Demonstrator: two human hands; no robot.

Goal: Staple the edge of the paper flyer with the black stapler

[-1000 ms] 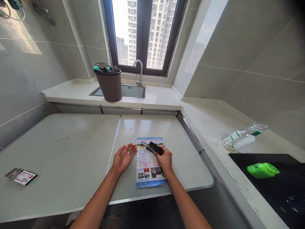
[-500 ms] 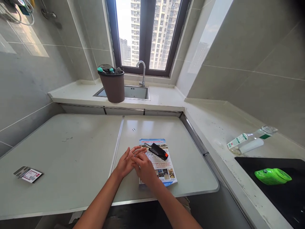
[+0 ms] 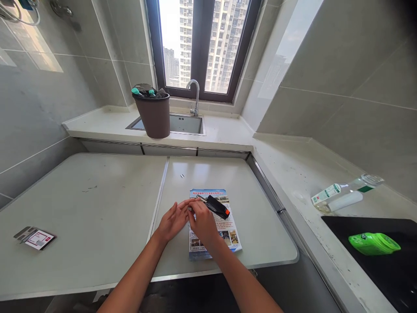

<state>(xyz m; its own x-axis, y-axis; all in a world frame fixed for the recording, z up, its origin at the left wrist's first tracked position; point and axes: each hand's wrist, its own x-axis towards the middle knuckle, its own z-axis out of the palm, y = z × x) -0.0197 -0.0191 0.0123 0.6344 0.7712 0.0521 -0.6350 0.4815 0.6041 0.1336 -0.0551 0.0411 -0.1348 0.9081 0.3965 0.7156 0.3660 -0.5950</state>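
Observation:
My left hand (image 3: 171, 221) lies palm up over the white table (image 3: 97, 204), fingers stretched toward the right. My right hand (image 3: 204, 222) is beside it, its fingertips pinched together at the left fingertips; whatever is between them is too small to make out. Just beyond the right fingers, a black stapler (image 3: 216, 206) with an orange end lies on a printed flyer (image 3: 228, 230). Neither hand touches the stapler.
A tiny metal piece (image 3: 182, 176) lies on the table beyond the flyer, and a card (image 3: 35, 238) lies far left. A brown bin (image 3: 152, 115) stands by the sink (image 3: 184, 124) and tap. On the right counter are a lying bottle (image 3: 345, 195) and a green pack (image 3: 374, 242) on the black cooktop.
My right hand let go of the stapler, which now lies on the flyer, and came over to the left palm. Both hands then shifted slightly away from me.

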